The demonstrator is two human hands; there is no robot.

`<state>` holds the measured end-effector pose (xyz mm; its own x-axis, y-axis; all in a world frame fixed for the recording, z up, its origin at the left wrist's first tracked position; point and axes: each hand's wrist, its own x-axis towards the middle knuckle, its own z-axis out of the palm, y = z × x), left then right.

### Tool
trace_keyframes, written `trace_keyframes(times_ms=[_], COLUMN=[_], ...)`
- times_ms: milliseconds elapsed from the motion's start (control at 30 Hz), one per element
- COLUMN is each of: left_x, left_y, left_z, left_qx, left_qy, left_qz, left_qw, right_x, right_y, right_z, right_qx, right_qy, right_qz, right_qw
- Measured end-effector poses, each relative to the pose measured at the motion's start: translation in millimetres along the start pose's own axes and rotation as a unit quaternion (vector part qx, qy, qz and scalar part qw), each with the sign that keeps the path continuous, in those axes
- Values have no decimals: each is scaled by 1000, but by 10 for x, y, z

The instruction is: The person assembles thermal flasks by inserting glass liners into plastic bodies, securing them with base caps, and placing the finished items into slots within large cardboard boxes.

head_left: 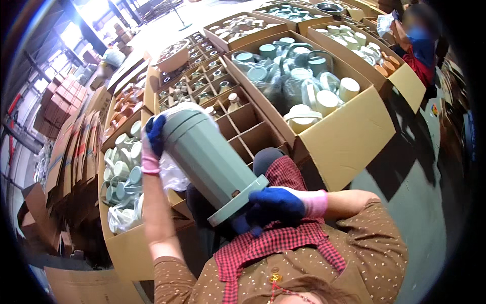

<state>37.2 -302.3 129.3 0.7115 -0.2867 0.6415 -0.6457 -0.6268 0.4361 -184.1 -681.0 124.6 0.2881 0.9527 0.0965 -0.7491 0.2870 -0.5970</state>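
Note:
Tilted across my lap is a large grey-green plastic jug body [207, 152], faceted, with a wide flat rim at its lower end. My left hand [153, 137], in a blue and white glove with a pink cuff, grips the upper left end, its fingers curled round the side. Against the flat rim, my right hand [278, 205] in a matching glove has its fingers curled on the edge. A small brown spot shows on the body near the rim. Clear plastic film [173, 175] hangs behind the body, below my left hand.
A divided carton [248, 129] with glass bottles stands ahead. To its right is a big carton [349, 144] of green and cream lids and handled parts. Another carton [129, 248] of pale green parts sits at left. A person [420, 45] works at the far right.

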Motion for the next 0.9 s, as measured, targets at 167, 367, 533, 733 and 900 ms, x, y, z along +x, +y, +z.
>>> trace_keyframes(times_ms=[167, 367, 533, 733, 900], left_x=[291, 208, -700, -1847, -1409], left_y=[1348, 1136, -172, -894, -882], left_z=[21, -91, 398, 1108, 656], left_qx=[-213, -403, -454, -487, -44], left_qy=[37, 26, 60, -318, -412], left_qz=[-188, -73, -155, -412, -273], left_qw=[958, 912, 875, 701, 868], right_x=[259, 1313, 1464, 1582, 1594], right_y=[-1366, -1968, -2025, -2170, -2058], right_z=[96, -714, -1087, -860, -1027], right_qx=[-541, -623, -619, -609, -709], right_qy=[108, 266, 278, 154, 250], right_qz=[-450, -184, -236, -384, -213], right_qw=[702, 713, 695, 677, 624])
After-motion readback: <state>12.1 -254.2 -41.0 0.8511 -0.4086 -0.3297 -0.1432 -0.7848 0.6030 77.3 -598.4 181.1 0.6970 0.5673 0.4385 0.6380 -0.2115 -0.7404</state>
